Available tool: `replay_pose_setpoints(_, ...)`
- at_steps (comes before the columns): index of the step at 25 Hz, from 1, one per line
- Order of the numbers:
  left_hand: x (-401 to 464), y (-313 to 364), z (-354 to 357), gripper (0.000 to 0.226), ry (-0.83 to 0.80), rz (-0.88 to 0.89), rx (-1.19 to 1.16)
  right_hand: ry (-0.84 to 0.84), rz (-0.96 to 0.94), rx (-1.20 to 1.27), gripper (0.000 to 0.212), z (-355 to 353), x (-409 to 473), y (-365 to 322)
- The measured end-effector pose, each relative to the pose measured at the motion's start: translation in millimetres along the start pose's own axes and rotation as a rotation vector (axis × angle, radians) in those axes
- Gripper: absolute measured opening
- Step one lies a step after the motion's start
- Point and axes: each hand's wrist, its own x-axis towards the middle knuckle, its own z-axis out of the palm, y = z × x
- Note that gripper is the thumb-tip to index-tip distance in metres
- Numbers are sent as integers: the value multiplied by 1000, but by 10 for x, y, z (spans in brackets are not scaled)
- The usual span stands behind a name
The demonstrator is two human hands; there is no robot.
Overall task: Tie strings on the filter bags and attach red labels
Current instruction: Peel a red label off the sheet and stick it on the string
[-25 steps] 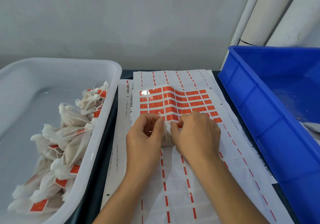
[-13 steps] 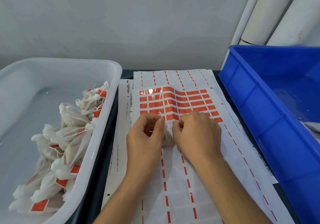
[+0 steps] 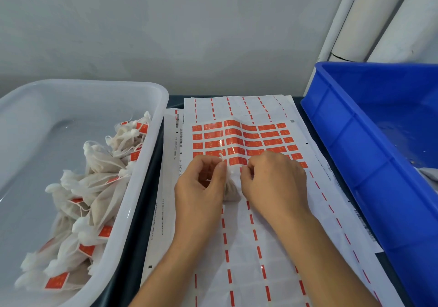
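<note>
- Blue plastic bin (image 3: 369, 145) on my right is the biggest thing I see; the part in view shows no bags.
- White tub (image 3: 142, 169) on my left holds a heap of finished bags (image 3: 94, 188), tied and carrying red tags.
- Between them lie spent backing sheets (image 3: 248, 247), with the sheet of red labels (image 3: 248, 138) on top, several rows still unpeeled.
- Compared with a second ago almost nothing has shifted: both hands stay bunched over the same spot, so I judge the knot is still being worked and no label has been taken yet.
- My left hand (image 3: 201, 188) has its fingers curled, thumb and forefinger pinching the string (image 3: 221, 157) at the bag's neck.
- My right hand (image 3: 275, 181) is curled likewise, fingertips nipping the gathered top from the other side.
- The filter bag (image 3: 231, 188) sits squeezed between the two hands, resting on the sheets just below the labels.
</note>
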Motion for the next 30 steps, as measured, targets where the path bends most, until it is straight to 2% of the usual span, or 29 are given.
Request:
replay_pose_setpoints(3, 16, -7, -12, 12, -10, 22, -9, 68, -45, 7, 38, 31, -24, -13)
replay_pose_setpoints(9, 23, -11, -13, 13, 5, 18, 10, 117, 29, 132, 28, 62, 16, 106)
replay_pose_setpoints(13, 9, -1, -17, 11, -4, 16, -19, 67, 4, 128, 46, 141, -18, 71)
replay_pose_setpoints(23, 12, 7, -19, 13, -10, 6, -14, 14, -4, 178, 16, 141, 59, 165)
replay_pose_setpoints(30, 1, 12, -3, 5, -4, -68, 3, 48, 121, 582, 12, -66, 80, 372)
